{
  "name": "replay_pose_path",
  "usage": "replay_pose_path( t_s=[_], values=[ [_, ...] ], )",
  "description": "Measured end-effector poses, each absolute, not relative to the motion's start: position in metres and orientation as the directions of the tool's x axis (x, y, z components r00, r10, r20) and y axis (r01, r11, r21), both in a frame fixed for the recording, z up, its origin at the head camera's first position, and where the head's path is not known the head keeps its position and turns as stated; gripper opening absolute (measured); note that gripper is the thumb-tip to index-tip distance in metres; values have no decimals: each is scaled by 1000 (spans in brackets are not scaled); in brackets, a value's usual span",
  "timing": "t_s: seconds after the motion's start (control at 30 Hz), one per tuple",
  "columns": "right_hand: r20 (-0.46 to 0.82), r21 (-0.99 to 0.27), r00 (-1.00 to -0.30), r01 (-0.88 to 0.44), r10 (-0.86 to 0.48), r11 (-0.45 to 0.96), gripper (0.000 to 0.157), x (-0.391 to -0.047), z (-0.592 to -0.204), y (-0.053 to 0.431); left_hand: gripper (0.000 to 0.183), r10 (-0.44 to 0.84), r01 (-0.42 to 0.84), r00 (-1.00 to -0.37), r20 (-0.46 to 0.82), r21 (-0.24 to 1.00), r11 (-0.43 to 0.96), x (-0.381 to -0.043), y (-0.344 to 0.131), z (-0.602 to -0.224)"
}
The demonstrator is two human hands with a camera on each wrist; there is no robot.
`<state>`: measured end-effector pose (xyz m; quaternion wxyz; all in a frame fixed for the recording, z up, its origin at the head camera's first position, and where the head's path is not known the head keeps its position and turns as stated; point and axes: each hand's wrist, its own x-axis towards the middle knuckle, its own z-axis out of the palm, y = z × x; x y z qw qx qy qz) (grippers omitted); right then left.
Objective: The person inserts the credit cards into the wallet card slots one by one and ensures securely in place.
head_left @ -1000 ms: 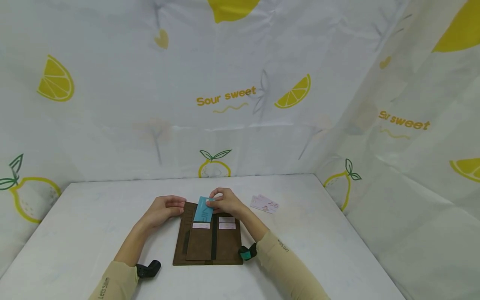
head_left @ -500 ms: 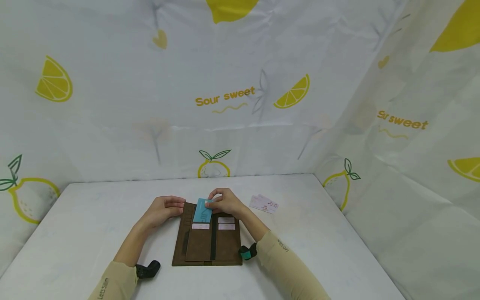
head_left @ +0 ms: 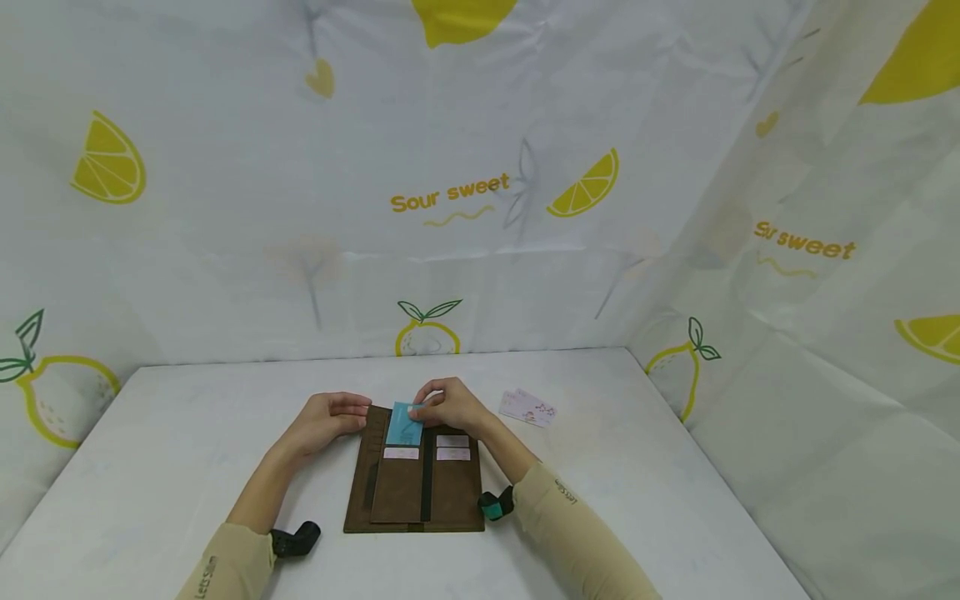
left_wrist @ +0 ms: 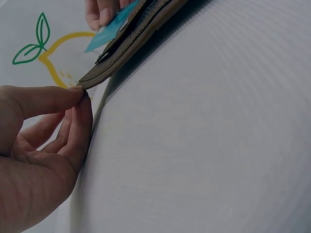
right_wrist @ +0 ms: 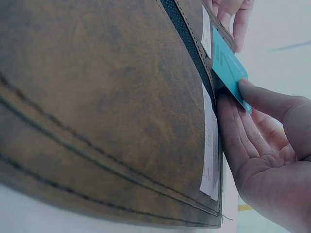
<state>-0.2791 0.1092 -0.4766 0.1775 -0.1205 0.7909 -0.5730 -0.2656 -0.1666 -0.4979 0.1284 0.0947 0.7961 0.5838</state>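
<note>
A brown wallet (head_left: 401, 492) lies opened out on the white table, with pale cards (head_left: 453, 453) showing at its slots on both halves. My right hand (head_left: 452, 407) pinches a blue card (head_left: 404, 427) between thumb and fingers; its lower part sits in a slot on the left half. In the right wrist view the thumb presses on the blue card (right_wrist: 228, 65) near its outer corner. My left hand (head_left: 324, 423) grips the wallet's far left corner, and the left wrist view shows thumb and fingertips pinching that corner (left_wrist: 90, 80).
Two pale patterned cards (head_left: 528, 407) lie overlapping on the table (head_left: 600, 467), right of the wallet. A white lemon-print sheet (head_left: 300, 275) hangs behind the table and along its right side.
The blue card has slid down further into its slot, and my right hand has moved slightly nearer with it. My left hand keeps its place at the wallet's corner.
</note>
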Motion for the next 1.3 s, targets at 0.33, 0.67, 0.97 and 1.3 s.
replay_pose_path(
  t_s=[0.33, 0.67, 0.97, 1.3],
  values=[
    [-102, -919, -899, -79, -426, 387, 18, -278, -476, 111, 41, 301, 6, -949, -89, 954, 301, -267, -167, -499],
    [-53, -854, -886, -198, -460, 482, 14, -275, -476, 111, 38, 278, 5, -956, -93, 943, 333, -265, -166, -496],
    [-53, -858, -880, -202, -471, 473, 14, -274, -476, 112, 39, 293, 18, -952, -86, 942, 336, -264, -167, -498],
    [-82, -866, -868, -181, -490, 466, 17, -276, -477, 114, 39, 304, 28, -949, -77, 944, 328, -264, -167, -497]
  ],
)
